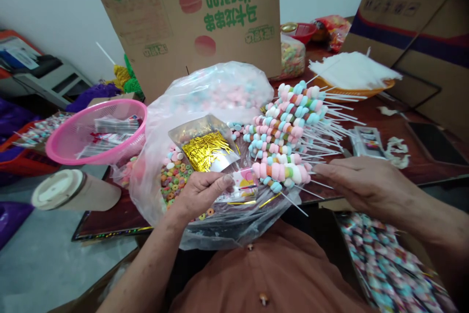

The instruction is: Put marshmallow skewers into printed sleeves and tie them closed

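Observation:
My left hand (202, 190) is closed on the lower edge of a clear bag of gold twist ties (205, 147), thumb on top. My right hand (357, 181) pinches the white stick of a marshmallow skewer (281, 172) with pink, white, green and blue pieces. That skewer lies at the near end of a pile of marshmallow skewers (289, 117) with sticks pointing right. Under both hands spreads a big clear plastic bag (216, 93) with pastel marshmallows and coloured cereal rings (175, 178).
A pink basket (91, 130) with wrapped packets stands at left, a lidded paper cup (73, 191) lying beside it. An orange tray of white sticks (353, 76) sits far right. A Macaron carton (190, 15) stands behind. Wrapped skewers (388, 259) fill a box at lower right.

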A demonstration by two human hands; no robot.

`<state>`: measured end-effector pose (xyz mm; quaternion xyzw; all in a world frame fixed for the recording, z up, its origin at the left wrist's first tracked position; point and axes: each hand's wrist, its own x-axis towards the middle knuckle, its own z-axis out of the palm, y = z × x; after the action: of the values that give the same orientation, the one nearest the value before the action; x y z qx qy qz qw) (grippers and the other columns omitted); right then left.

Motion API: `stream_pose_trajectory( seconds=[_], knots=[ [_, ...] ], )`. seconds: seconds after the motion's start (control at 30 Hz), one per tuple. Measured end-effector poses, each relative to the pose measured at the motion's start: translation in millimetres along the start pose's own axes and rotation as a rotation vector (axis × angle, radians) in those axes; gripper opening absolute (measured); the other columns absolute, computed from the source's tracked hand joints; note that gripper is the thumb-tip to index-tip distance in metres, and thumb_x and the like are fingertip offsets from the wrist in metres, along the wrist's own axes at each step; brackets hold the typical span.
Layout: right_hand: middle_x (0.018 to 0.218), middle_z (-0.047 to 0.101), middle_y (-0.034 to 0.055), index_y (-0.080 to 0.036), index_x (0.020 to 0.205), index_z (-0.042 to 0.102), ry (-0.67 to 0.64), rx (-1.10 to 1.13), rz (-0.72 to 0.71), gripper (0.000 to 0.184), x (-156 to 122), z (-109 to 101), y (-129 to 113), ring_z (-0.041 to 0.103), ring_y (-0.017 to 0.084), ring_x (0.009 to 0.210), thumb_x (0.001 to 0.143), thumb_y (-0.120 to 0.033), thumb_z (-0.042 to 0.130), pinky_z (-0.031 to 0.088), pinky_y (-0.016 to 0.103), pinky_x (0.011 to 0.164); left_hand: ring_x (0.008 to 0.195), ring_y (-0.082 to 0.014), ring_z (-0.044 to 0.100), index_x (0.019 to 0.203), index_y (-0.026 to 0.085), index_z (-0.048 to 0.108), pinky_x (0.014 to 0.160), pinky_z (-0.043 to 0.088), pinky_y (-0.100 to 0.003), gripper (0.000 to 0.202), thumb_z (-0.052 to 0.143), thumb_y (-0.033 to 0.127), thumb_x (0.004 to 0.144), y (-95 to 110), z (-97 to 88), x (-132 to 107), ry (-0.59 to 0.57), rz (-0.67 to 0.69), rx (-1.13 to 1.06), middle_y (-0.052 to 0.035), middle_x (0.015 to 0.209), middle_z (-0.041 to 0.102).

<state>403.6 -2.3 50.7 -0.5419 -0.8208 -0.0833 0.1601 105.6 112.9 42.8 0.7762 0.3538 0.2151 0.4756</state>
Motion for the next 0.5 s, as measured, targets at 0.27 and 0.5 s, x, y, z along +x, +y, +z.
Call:
stream_pose_trajectory(
  seconds=[0.27,0.5],
  knots=[
    [0.088,0.069,0.0092,-0.017,0.105,0.059,0.262,0.058,0.055,0.023,0.9,9.5,-14.2,0.065,0.018,0.081,0.085,-0.014,0.048,0.051,0.027,0.072,0.042,-0.0082,0.041,0.066,0.014,0.070,0.039,0.031,-0.019,0.042,0.050,0.048,0.080,-6.2,4.8,-2.1,0.064,-0.077,-0.112,-0.0013,0.051,0.057],
    [0.091,0.069,0.0074,-0.018,0.108,0.057,0.175,0.119,0.034,0.026,-8.4,19.5,-20.7,0.065,0.017,0.083,0.085,-0.012,0.047,0.051,0.027,0.073,0.047,-0.0080,0.041,0.069,0.014,0.070,0.044,0.033,-0.019,0.041,0.050,0.047,0.082,-20.4,5.5,-5.9,0.119,-0.058,-0.291,-0.0022,0.058,0.061]
  ],
)
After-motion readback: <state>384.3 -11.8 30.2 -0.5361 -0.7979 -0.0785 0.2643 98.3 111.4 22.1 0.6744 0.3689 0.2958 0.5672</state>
